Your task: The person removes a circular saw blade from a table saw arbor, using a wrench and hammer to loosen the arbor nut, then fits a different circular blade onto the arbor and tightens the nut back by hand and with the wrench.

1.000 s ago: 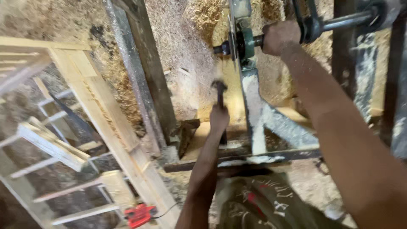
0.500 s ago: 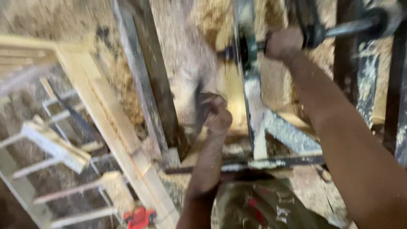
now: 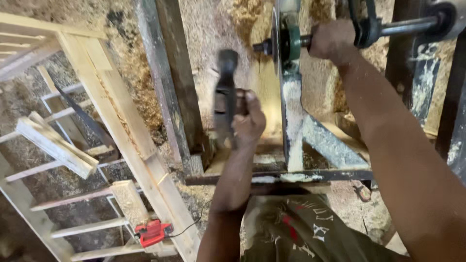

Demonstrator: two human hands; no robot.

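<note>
Compared with half a second ago, the left hand (image 3: pixel 247 121) has risen and the hammer (image 3: pixel 226 94) it grips now stands nearly upright and motion-blurred, dark head at top, level with the shaft end; one second ago the hammer sat lower, just above the wooden block. Left hand: fingers wrapped tight round the hammer handle, thumb on the right side. Right hand (image 3: pixel 332 41): unchanged in place, closed round the horizontal steel shaft (image 3: pixel 407 26) at upper right, just right of the green hub (image 3: pixel 292 42) and the thin circular blade (image 3: pixel 275 43) mounted on it. The black belt (image 3: pixel 359 19) loops over the shaft immediately right of that hand. Below the left hand, the metal frame bar (image 3: pixel 291 175), dusted with sawdust. Far left of the left hand, pale wooden ladder-like frames (image 3: pixel 92 145); below them, down and left of the left forearm, a small red power tool (image 3: pixel 153 232) with black cord. Below the forearm, dark printed cloth with white and red markings (image 3: pixel 301 233); lettering not recorded.
</note>
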